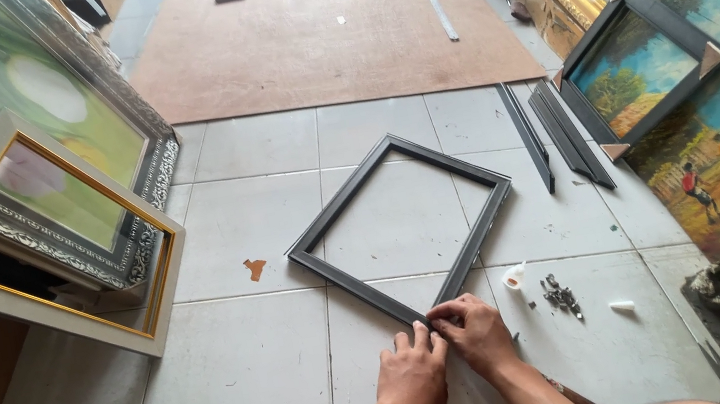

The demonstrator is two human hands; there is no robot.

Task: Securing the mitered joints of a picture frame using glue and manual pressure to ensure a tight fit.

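A square dark grey picture frame (349, 195) lies flat on the tiled floor, turned like a diamond. Its near corner sits under my two hands. My left hand (414, 382) rests on the floor with its fingertips pressed against that corner from the left. My right hand (473, 330) pinches the same corner from the right, fingers closed on the moulding. The corner joint itself is hidden by my fingers.
A small white glue bottle (513, 276), a pile of metal fasteners (560, 294) and a white scrap (622, 307) lie right of the frame. Loose dark mouldings (565, 134) lie beyond. Framed paintings (642, 64) lean at right, a white-gold framed mirror (40, 234) at left, a brown board (329, 25) ahead.
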